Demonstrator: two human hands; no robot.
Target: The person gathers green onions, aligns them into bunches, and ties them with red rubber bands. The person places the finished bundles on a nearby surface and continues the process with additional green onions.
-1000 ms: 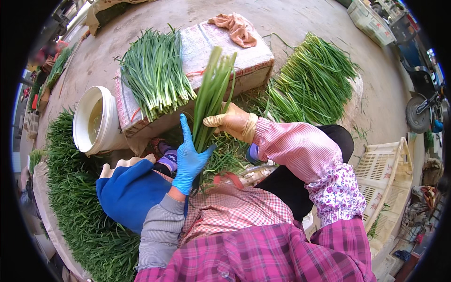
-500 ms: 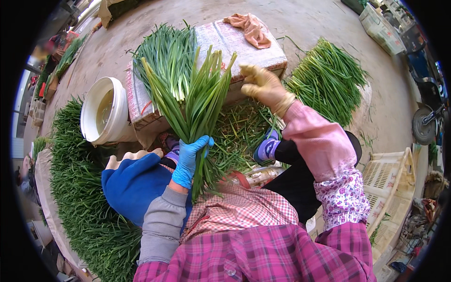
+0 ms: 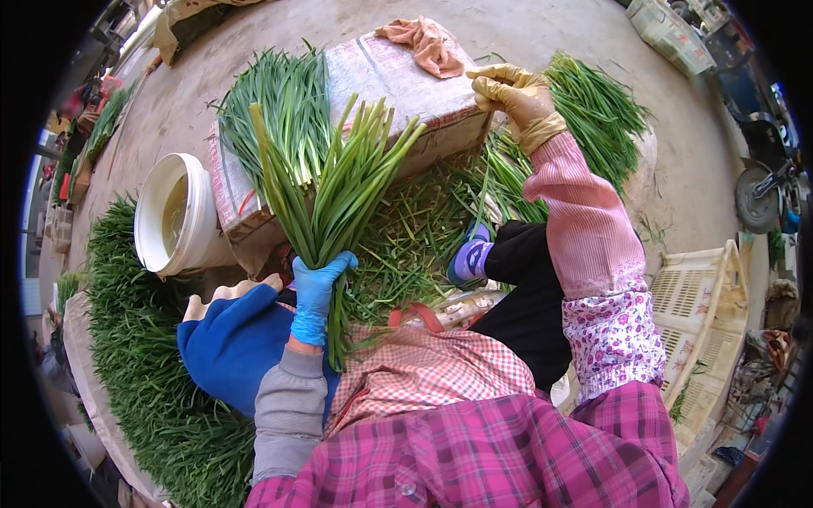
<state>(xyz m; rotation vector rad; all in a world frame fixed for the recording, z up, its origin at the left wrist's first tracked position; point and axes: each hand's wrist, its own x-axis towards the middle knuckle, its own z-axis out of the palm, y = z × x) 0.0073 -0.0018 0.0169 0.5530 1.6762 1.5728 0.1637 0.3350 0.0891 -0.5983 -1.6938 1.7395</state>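
Observation:
My left hand (image 3: 320, 284), in a blue glove, is closed around a bunch of garlic chives (image 3: 334, 190). The blunt, yellowish ends fan upward, and thin leaf tips hang below the fist. To the right and farther off, my right hand (image 3: 517, 97), in a yellowish glove, is raised with thumb and fingers pinched together; what they hold, if anything, is too small to tell. Behind the held bunch, a pile of chives with pale stems (image 3: 284, 118) lies on a wrapped block (image 3: 381, 63). Another chive heap (image 3: 593, 118) spreads beyond my right hand.
A white bucket (image 3: 201, 224) with murky liquid stands left of the block. A large mass of chives (image 3: 135, 339) fills the left side. Loose trimmings (image 3: 415, 237) cover the floor between my feet. A pinkish cloth (image 3: 428, 46) lies on the block; a cream plastic crate (image 3: 699, 296) is at right.
My right hand has moved outward to the right and slightly up, away from the bunch, and its fingers have closed to a pinch. My left hand with the chives has shifted slightly left.

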